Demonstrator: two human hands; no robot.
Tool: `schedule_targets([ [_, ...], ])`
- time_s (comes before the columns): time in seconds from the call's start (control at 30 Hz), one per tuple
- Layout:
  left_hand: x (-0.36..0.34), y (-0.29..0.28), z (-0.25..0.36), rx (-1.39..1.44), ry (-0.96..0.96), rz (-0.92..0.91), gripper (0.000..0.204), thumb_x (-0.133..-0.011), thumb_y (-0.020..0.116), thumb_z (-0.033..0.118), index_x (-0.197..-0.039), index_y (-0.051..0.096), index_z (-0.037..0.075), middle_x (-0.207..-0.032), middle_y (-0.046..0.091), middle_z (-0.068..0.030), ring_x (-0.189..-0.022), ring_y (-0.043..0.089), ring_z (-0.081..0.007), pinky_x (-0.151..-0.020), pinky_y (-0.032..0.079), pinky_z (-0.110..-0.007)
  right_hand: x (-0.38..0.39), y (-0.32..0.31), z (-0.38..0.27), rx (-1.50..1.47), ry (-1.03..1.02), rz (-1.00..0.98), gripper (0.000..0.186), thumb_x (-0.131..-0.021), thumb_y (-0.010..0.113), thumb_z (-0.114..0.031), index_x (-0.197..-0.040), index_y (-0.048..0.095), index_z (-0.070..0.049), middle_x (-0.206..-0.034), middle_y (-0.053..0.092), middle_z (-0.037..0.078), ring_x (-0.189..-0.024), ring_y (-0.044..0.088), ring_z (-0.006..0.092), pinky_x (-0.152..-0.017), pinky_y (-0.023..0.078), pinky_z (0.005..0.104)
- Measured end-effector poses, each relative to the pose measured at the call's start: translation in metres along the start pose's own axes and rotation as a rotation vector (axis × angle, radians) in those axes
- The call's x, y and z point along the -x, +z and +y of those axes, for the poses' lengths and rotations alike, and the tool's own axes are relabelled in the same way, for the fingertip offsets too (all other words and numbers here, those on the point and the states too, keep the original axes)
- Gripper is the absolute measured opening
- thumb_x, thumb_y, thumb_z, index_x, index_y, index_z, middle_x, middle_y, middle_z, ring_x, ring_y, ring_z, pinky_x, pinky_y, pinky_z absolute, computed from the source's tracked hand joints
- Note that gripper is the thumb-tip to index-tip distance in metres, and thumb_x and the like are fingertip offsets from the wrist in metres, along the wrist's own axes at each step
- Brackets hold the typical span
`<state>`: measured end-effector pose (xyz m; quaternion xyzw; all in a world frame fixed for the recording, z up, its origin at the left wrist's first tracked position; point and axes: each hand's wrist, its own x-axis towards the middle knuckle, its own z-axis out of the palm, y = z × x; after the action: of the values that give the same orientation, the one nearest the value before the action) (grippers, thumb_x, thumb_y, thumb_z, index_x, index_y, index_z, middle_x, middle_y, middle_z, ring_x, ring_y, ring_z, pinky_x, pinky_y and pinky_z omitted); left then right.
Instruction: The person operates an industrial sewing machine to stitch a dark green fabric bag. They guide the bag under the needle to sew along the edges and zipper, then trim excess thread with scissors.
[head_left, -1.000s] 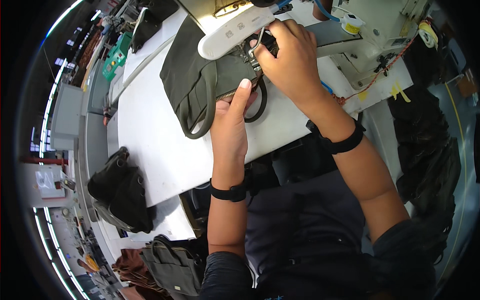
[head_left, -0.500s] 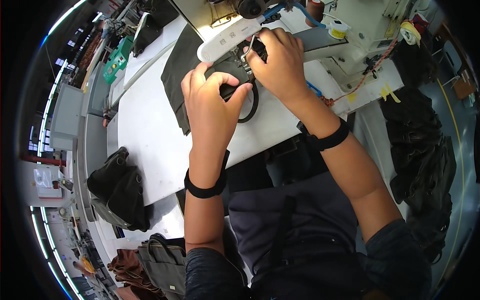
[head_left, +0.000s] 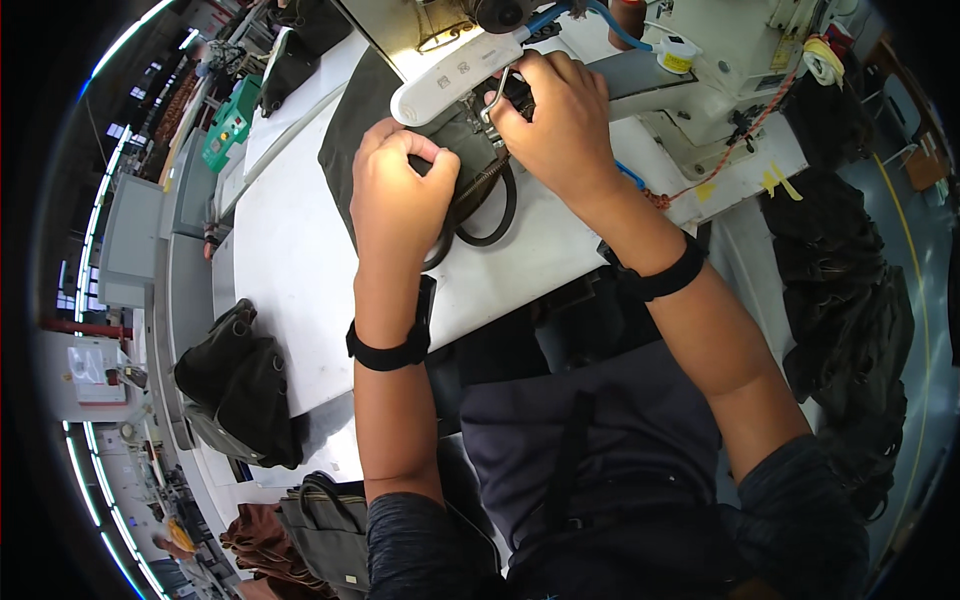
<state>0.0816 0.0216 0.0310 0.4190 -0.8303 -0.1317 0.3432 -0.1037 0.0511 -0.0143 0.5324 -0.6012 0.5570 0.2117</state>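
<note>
A dark olive bag piece [head_left: 345, 150] with a zip [head_left: 485, 180] and dark loop handles [head_left: 512, 205] lies under the head of a sewing machine [head_left: 720, 95]. My left hand [head_left: 405, 190] is closed at the bag's near side, thumb and forefinger pinched together on its fabric; the fingertips are partly hidden. To the right of the needle area, my right hand [head_left: 565, 125] has its fingers curled round something dark beside a bent metal rod [head_left: 494, 98]. What exactly it grips is hidden behind the fingers. A white oblong lamp [head_left: 455, 78] hangs just above both hands.
The white table [head_left: 290, 270] reaches left, with a dark bag [head_left: 235, 385] at its edge. Below that stand an olive handbag [head_left: 325, 525] and brown bags [head_left: 265, 540]. Dark pieces [head_left: 840, 320] hang at the right. A thread spool [head_left: 628, 22] and a small white bottle [head_left: 677, 54] stand on the machine.
My left hand has moved slightly left and toward me, and its thumb and forefinger have closed together. More of the zip and handles shows between the hands. My right hand has hardly moved.
</note>
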Motion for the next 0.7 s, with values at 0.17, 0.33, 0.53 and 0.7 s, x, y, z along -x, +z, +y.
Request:
schedule_targets([
  [0.17,0.033,0.005,0.032,-0.342,0.254,0.163,0.042,-0.082,0.086,0.013,-0.115,0.063,0.002,-0.147,0.057,-0.0241,-0.134,0.055,-0.0433,-0.112,0.046,-0.05,0.003,0.001,0.005,0.016,0.005,0.005,0.025,-0.084,0.08,-0.025,-0.105,0.073,-0.014,-0.097,0.066,0.007,-0.097,0.063,0.03,-0.093,0.044,0.0442],
  [0.33,0.036,0.034,0.017,-0.151,0.475,0.186,0.035,-0.083,0.077,-0.007,-0.111,0.06,0.004,-0.137,0.066,-0.0194,-0.124,0.064,-0.0401,-0.106,0.051,-0.048,-0.001,-0.003,0.001,-0.008,0.005,0.014,0.023,-0.086,0.077,-0.024,-0.106,0.074,-0.014,-0.095,0.066,0.007,-0.095,0.064,0.0298,-0.092,0.045,0.0441],
  [0.53,0.035,0.037,-0.001,-0.146,0.506,0.226,0.048,-0.087,0.064,-0.015,-0.131,0.068,0.004,-0.126,0.075,-0.0152,-0.114,0.073,-0.0342,-0.103,0.057,-0.045,-0.003,-0.028,0.015,-0.164,-0.039,-0.161,0.027,-0.087,0.078,-0.021,-0.112,0.072,-0.009,-0.103,0.069,0.013,-0.104,0.065,0.0346,-0.095,0.05,0.0452],
  [0.7,0.033,0.036,-0.003,-0.162,0.583,0.26,0.043,-0.088,0.062,-0.014,-0.126,0.072,0.003,-0.125,0.077,-0.0155,-0.114,0.074,-0.0313,-0.105,0.057,-0.046,-0.06,-0.152,0.027,-0.113,-0.23,-0.228,0.047,-0.098,0.073,-0.024,-0.136,0.058,-0.001,-0.125,0.064,0.018,-0.115,0.066,0.0292,-0.1,0.052,0.0413],
])
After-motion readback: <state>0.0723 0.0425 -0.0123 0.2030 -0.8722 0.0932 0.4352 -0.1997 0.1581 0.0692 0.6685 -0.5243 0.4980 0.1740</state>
